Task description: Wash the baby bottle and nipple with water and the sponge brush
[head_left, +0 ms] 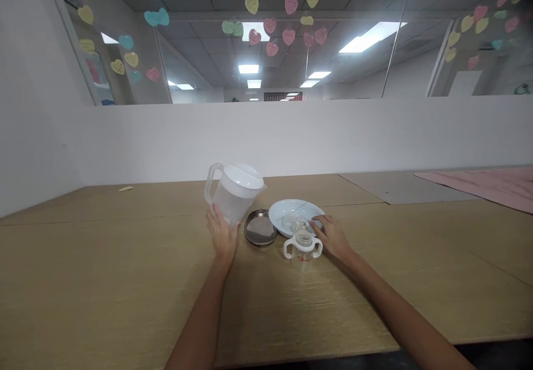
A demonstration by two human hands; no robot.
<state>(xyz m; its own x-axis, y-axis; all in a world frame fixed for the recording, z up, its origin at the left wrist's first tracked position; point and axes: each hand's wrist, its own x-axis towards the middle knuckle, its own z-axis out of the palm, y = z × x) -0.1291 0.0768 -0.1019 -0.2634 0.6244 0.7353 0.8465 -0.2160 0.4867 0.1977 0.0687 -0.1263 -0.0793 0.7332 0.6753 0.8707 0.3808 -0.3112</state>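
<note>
From the head view, the pitcher (233,192) looks tilted, and the left hand (222,236) supports it only low on its side with fingers spread, so I think it could slip or tip toward the metal dish (260,228) just right of this hand. The right hand (333,237) lies flat and open, fingertips touching the white plate (291,210) rim; a sudden move may knock the handled bottle (303,251), which stands just left of it, between both hands.
</note>
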